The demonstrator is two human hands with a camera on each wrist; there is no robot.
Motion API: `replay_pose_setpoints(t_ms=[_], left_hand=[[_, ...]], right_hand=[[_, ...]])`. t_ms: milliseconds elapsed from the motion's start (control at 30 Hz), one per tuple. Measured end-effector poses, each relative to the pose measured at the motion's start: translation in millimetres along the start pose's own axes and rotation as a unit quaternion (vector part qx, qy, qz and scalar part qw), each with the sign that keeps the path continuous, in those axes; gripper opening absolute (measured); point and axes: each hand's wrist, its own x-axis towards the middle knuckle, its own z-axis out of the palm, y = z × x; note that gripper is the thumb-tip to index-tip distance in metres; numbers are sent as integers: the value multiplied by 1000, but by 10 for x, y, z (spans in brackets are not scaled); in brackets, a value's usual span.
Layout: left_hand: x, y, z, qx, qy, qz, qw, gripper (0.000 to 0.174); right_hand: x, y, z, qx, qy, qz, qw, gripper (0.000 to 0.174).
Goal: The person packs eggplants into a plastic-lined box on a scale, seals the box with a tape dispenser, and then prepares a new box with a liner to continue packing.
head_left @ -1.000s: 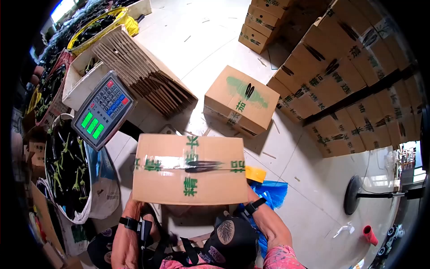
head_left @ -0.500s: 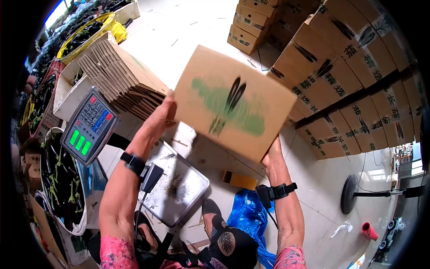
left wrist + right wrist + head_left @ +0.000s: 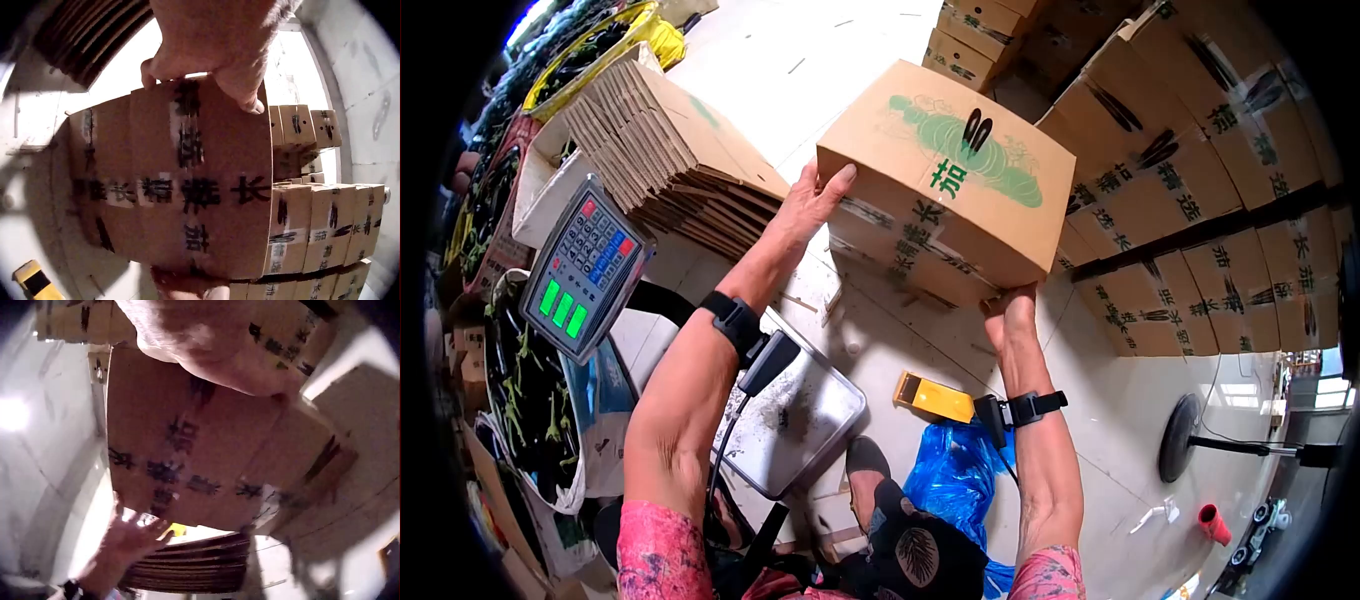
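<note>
Both hands hold a taped cardboard carton (image 3: 1000, 170) out in front at arm's length. A green print with dark eggplants marks its top. My left hand (image 3: 805, 205) grips its left side, with the thumb at the upper edge. At its near right corner, my right hand (image 3: 1012, 310) holds it low, fingers partly hidden behind the cardboard. In the left wrist view, the carton (image 3: 219, 150) has a second carton (image 3: 100, 169) close beyond it, largely covered. The right wrist view shows the left hand (image 3: 128, 540) with fingers spread at the carton's far edge.
A scale platform (image 3: 800, 420) lies near the feet, its lit display (image 3: 585, 265) at left. Flattened cartons (image 3: 650, 130) stand behind it. Stacked cartons (image 3: 1190, 150) rise at right. A yellow tape dispenser (image 3: 935, 398), blue plastic (image 3: 950, 480) and a bag of eggplants (image 3: 530, 400) are nearby.
The carton has gone forward and right from over the scale, turning and tilting on the way. The scale platform now shows. The carton standing on the floor is now mostly hidden by the held one.
</note>
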Motion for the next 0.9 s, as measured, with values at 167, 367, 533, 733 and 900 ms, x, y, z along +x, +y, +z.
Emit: replay_pose_setpoints(t_ms=[167, 367, 533, 733, 900], left_hand=[[85, -44, 103, -15, 54, 27, 998, 93], [-21, -216, 11, 166, 144, 105, 970, 74], [-738, 389, -625, 580, 243, 324, 707, 54], [-429, 410, -1315, 754, 202, 182, 598, 24], [-25, 287, -1214, 732, 210, 286, 581, 6]], right_hand=[[210, -18, -113, -16, 43, -4, 999, 69], [16, -2, -151, -104, 126, 81, 983, 56], [-475, 630, -370, -129, 29, 166, 977, 41], [-910, 1119, 117, -282, -142, 225, 922, 31], [-1121, 1274, 346, -340, -215, 249, 881, 36]])
